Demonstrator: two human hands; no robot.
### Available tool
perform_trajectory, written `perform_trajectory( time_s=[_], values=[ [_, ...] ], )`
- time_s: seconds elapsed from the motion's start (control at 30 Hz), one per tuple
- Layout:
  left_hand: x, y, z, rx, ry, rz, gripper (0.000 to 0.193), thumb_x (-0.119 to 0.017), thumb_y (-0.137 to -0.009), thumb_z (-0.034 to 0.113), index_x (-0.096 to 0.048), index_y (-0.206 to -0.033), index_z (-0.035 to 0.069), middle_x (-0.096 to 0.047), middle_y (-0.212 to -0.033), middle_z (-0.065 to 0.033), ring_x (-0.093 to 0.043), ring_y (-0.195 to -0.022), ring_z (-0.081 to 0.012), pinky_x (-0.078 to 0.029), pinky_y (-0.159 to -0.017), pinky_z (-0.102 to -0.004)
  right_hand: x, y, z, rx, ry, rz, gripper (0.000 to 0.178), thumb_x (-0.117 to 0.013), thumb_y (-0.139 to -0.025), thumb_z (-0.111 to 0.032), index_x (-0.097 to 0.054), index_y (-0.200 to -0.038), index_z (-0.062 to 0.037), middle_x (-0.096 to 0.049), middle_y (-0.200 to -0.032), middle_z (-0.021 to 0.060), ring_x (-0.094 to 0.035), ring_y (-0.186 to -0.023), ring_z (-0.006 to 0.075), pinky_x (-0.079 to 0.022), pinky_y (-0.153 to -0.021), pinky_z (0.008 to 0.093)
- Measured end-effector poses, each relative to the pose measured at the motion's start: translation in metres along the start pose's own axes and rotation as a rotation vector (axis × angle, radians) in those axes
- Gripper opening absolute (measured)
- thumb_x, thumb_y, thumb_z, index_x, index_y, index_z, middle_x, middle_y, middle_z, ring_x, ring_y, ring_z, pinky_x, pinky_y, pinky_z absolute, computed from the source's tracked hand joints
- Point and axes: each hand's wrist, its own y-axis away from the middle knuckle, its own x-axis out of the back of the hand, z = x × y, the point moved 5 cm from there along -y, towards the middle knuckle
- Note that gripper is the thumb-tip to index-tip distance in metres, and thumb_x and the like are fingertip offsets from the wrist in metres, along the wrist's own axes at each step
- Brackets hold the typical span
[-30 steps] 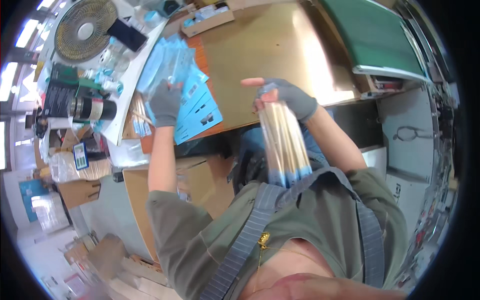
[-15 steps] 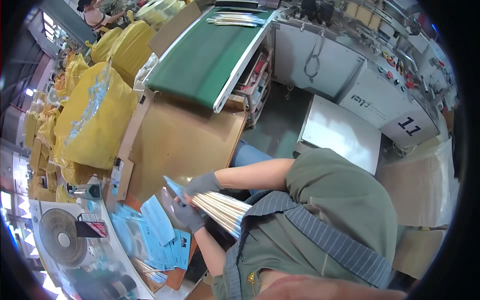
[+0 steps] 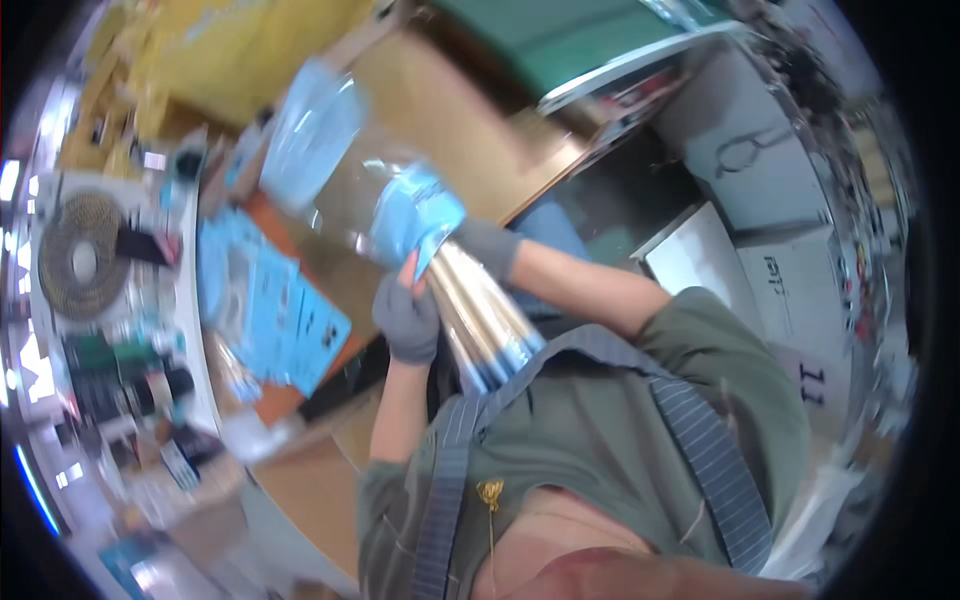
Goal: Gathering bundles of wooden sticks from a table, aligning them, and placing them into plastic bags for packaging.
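Note:
A bundle of thin pale sticks with blue ends (image 3: 485, 310) slants from my chest up toward the middle of the head view. Its upper end is inside or behind a clear plastic bag with light blue printed panels (image 3: 418, 212); which one, I cannot tell. My right hand (image 3: 488, 248), in a grey glove, closes on the bundle from its far right side, its fingers partly hidden. My left hand (image 3: 405, 315), in a grey glove with bare fingertips showing, is closed at the bag's lower edge, beside the sticks. Motion blurs the bag's far part.
Blue printed bags (image 3: 285, 315) lie piled on the left, with more sticks (image 3: 232, 368) beside them. A fan (image 3: 85, 255) stands beyond. Ahead are a brown board tabletop (image 3: 450, 110), a green conveyor belt (image 3: 560, 40) and yellow sacks (image 3: 230, 60). White machine cabinets (image 3: 740, 170) stand right.
My view has turned and dropped nearer the table. The plastic bag, bunched at my hands before, now spreads out ahead of them, and the bundle points more steeply away from me.

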Motion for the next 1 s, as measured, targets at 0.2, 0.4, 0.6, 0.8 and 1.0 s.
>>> perform_trajectory(
  time_s=[0.2,0.4,0.6,0.8,1.0],
  values=[
    [0.017,0.064,0.029,-0.023,0.199,-0.122,0.032,-0.062,-0.076,0.002,-0.065,-0.108,0.003,-0.055,-0.067,-0.0137,-0.057,-0.057,-0.0276,-0.045,-0.054,-0.0354,0.011,0.098,0.034,-0.194,0.109,0.507,0.023,-0.055,-0.091,-0.024,-0.062,-0.105,-0.0081,-0.066,-0.094,0.0096,-0.065,-0.079,0.0213,-0.053,-0.073,0.0341],
    [0.044,-0.009,0.031,0.169,0.143,0.029,0.017,-0.057,-0.086,0.010,-0.065,-0.099,0.002,-0.061,-0.074,-0.0156,-0.061,-0.064,-0.0290,-0.047,-0.058,-0.0334,-0.048,0.062,-0.061,0.709,2.094,0.529,0.027,-0.067,-0.077,-0.030,-0.058,-0.091,-0.0085,-0.061,-0.076,0.0085,-0.061,-0.064,0.0259,-0.049,-0.060,0.0365],
    [0.127,-0.144,0.019,0.259,0.137,0.036,0.017,-0.057,-0.085,0.015,-0.067,-0.089,0.003,-0.061,-0.070,-0.0181,-0.061,-0.062,-0.0306,-0.049,-0.061,-0.0346,-0.185,0.027,-0.117,0.985,2.187,0.342,0.023,-0.061,-0.077,-0.022,-0.059,-0.094,-0.0065,-0.061,-0.072,0.0143,-0.063,-0.067,0.0304,-0.050,-0.063,0.0369],
    [0.106,-0.178,-0.007,0.024,-0.064,-0.349,0.021,-0.059,-0.083,0.019,-0.062,-0.086,-0.002,-0.050,-0.059,-0.0084,-0.050,-0.059,-0.0118,-0.040,-0.057,-0.0287,-0.198,-0.034,-0.138,0.686,2.586,0.415,0.020,-0.056,-0.074,-0.022,-0.065,-0.079,-0.0046,-0.065,-0.073,0.0183,-0.066,-0.071,0.0342,-0.052,-0.065,0.0422],
    [0.131,-0.170,-0.066,0.183,-0.449,-0.600,0.029,-0.062,-0.072,0.025,-0.056,-0.070,-0.003,-0.054,-0.057,-0.0106,-0.056,-0.059,-0.0147,-0.044,-0.055,-0.0313,-0.199,-0.043,-0.146,0.536,2.599,0.397,0.021,-0.052,-0.076,-0.020,-0.066,-0.081,-0.0058,-0.066,-0.080,0.0201,-0.064,-0.079,0.0356,-0.051,-0.072,0.0426]
  ],
)
